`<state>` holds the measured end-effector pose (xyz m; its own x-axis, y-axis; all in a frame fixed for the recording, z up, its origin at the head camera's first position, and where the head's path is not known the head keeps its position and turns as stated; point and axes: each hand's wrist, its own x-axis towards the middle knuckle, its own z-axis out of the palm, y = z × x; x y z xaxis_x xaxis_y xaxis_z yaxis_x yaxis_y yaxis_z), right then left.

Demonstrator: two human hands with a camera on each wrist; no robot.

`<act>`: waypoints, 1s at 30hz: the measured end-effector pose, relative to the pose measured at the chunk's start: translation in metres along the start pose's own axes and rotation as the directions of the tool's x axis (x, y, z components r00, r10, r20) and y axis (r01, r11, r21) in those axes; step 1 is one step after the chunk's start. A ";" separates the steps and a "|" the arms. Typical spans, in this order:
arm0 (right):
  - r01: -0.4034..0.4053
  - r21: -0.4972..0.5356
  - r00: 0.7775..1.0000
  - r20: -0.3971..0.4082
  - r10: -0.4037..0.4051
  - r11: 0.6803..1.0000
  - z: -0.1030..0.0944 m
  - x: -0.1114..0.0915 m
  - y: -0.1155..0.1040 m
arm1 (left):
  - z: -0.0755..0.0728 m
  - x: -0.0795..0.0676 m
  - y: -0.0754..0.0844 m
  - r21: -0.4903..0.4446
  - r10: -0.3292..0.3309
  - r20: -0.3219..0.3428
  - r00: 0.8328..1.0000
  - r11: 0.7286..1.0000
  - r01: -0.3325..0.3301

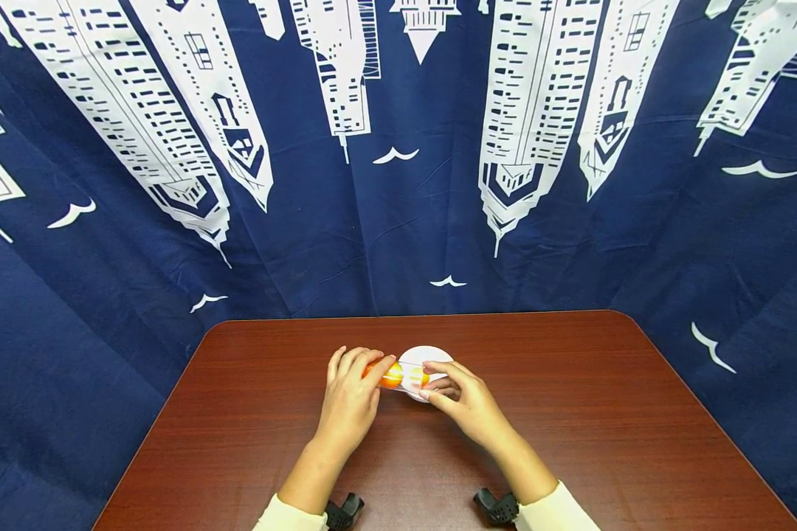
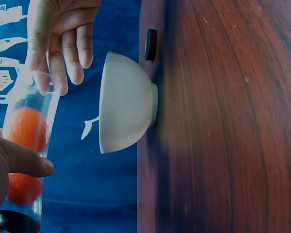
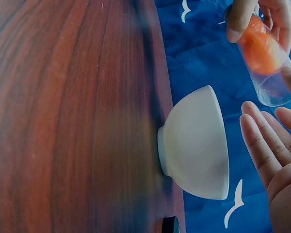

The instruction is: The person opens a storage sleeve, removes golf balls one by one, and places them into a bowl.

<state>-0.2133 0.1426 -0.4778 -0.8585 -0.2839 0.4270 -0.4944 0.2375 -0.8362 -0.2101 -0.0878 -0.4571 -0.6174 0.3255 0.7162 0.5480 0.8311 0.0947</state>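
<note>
My left hand [image 1: 352, 394] grips a clear tube [image 2: 51, 114] tilted above the table. Two round orange balls [image 2: 26, 128] sit inside it, and a black cap [image 2: 17, 221] closes its end nearer this hand. At the other end, which looks uncapped, the thumb and index finger of my right hand [image 1: 465, 398] pinch the rim; its remaining fingers extend loosely. Just below and beyond the tube, a white bowl [image 3: 199, 145] stands upright on the table. Something orange [image 1: 426, 378] shows within the bowl's outline from the head view, partly covered by the right fingers.
A small black lid [image 2: 151, 44] rests on the table to the right of the bowl, hidden from the head view. The brown wooden table [image 1: 571, 413] ends against a blue curtain [image 1: 425, 221] printed with white buildings and birds. Black wrist cameras [image 1: 496, 507] sit at both sleeves.
</note>
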 end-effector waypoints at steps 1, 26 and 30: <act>0.004 -0.003 1.000 -0.001 -0.004 1.000 0.000 0.000 0.000 | 0.000 0.000 0.000 -0.002 -0.001 0.001 1.000 1.000 0.001; -0.019 -0.003 1.000 -0.019 0.019 1.000 -0.001 0.000 -0.007 | 0.005 -0.002 -0.001 -0.065 -0.015 -0.044 0.999 0.998 0.012; -0.003 -0.002 1.000 -0.029 0.003 1.000 -0.001 0.000 -0.007 | 0.004 -0.003 -0.001 -0.073 -0.029 -0.029 0.999 0.997 0.027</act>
<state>-0.2102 0.1417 -0.4712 -0.8637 -0.2565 0.4338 -0.4917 0.2403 -0.8370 -0.2114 -0.0879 -0.4626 -0.6164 0.2876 0.7330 0.5708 0.8045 0.1643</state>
